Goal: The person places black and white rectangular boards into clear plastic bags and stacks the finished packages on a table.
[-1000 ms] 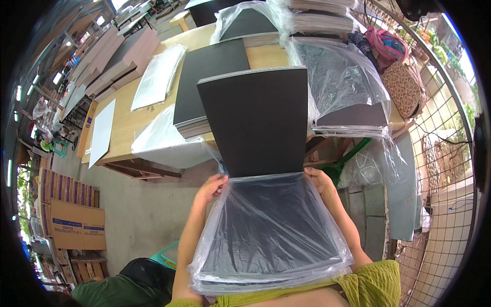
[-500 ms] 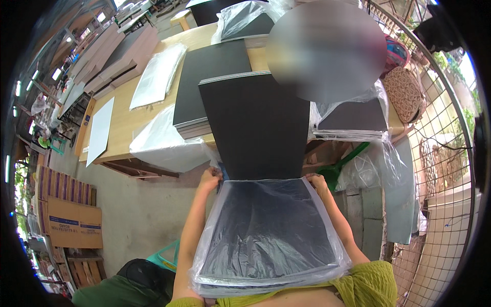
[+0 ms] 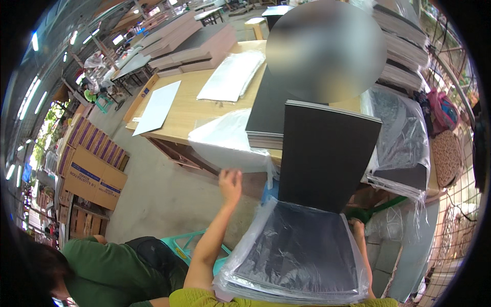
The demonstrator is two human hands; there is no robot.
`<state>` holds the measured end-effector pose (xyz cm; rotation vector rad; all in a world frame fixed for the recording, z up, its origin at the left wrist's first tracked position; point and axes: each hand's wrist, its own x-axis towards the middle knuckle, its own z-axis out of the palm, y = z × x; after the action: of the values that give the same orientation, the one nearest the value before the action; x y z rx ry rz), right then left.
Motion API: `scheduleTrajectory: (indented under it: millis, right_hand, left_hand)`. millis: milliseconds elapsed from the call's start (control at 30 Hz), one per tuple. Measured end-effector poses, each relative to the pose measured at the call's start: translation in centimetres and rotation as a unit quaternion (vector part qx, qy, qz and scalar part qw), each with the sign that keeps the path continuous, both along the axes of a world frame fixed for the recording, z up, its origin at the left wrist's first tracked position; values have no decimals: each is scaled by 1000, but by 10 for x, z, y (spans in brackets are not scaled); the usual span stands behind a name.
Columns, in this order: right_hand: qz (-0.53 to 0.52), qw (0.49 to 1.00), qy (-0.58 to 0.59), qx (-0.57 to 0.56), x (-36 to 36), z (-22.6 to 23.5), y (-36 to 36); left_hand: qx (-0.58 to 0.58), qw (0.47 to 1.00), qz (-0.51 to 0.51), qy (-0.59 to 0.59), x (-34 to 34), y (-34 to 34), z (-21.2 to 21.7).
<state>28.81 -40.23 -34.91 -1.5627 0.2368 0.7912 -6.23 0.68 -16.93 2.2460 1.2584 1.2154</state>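
A clear plastic bag [image 3: 302,245] with dark boards inside lies over my lap. Behind its far edge a stack of black boards [image 3: 327,158] leans upright against the table. My left hand [image 3: 230,185] is raised in the air to the left, fingers apart and holding nothing, close to a loose plastic sheet [image 3: 225,140] that drapes over the table edge. At the far right corner of the bag, my right hand [image 3: 357,224] has its fingers curled at the plastic; part of that hand is hard to see.
The wooden table [image 3: 192,97] carries a white sheet [image 3: 158,108], a pack of clear sleeves [image 3: 232,77] and another black stack [image 3: 262,110]. Plastic-wrapped boards [image 3: 401,138] stand at right. A person in green [image 3: 110,273] sits at left by a teal stool [image 3: 186,245]. Cartons [image 3: 94,176] stand further left.
My left hand has let go of the bag's far left corner and moved out left, fingers spreading. My right hand stays by the far right corner. The view has swung left.
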Motion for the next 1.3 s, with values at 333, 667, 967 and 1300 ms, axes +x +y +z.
scheduleTrajectory:
  millis: [333, 667, 967, 1300]
  right_hand:
    - [393, 901, -183, -12, 6, 255, 47]
    - [622, 646, -442, -15, -45, 446, 137]
    - [635, 509, -564, 141, -105, 473, 319]
    - [429, 590, -642, 238, -176, 388, 505]
  left_hand:
    - [9, 932, 140, 333, -48, 193, 70]
    - [91, 942, 195, 256, -43, 205, 107]
    - [305, 940, 37, 150, -35, 158, 166]
    - [-108, 980, -116, -122, -18, 113, 208]
